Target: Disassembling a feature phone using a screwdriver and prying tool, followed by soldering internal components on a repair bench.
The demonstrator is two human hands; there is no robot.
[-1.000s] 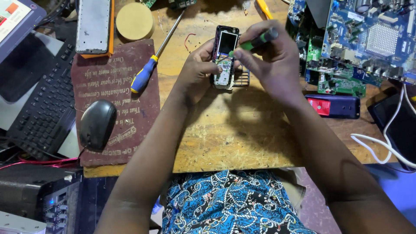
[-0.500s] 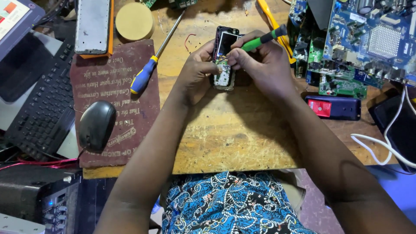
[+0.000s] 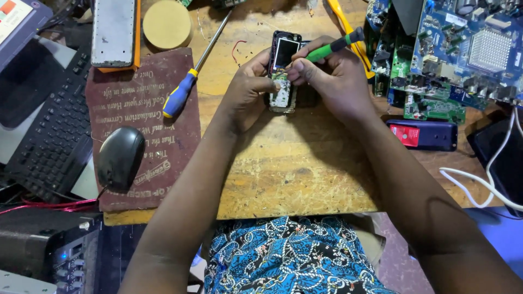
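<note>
A small opened mobile phone (image 3: 283, 68), its dark screen and bare circuit board showing, lies on the wooden workbench (image 3: 283, 163). My left hand (image 3: 248, 90) grips the phone's left side. My right hand (image 3: 332, 81) holds a green-handled screwdriver (image 3: 329, 48) with its tip down on the phone's board just below the screen.
A blue-and-yellow screwdriver (image 3: 188, 81) lies left of the phone beside a maroon mat (image 3: 147, 114) with a black mouse (image 3: 120, 158). A keyboard (image 3: 52, 136) sits far left. Circuit boards (image 3: 452, 54) crowd the upper right, with a blue-and-red device (image 3: 425, 135) and white cable (image 3: 485, 179) below.
The green screwdriver's handle has tilted and shifted slightly in my right hand while both hands stay on the phone. The view has moved a little.
</note>
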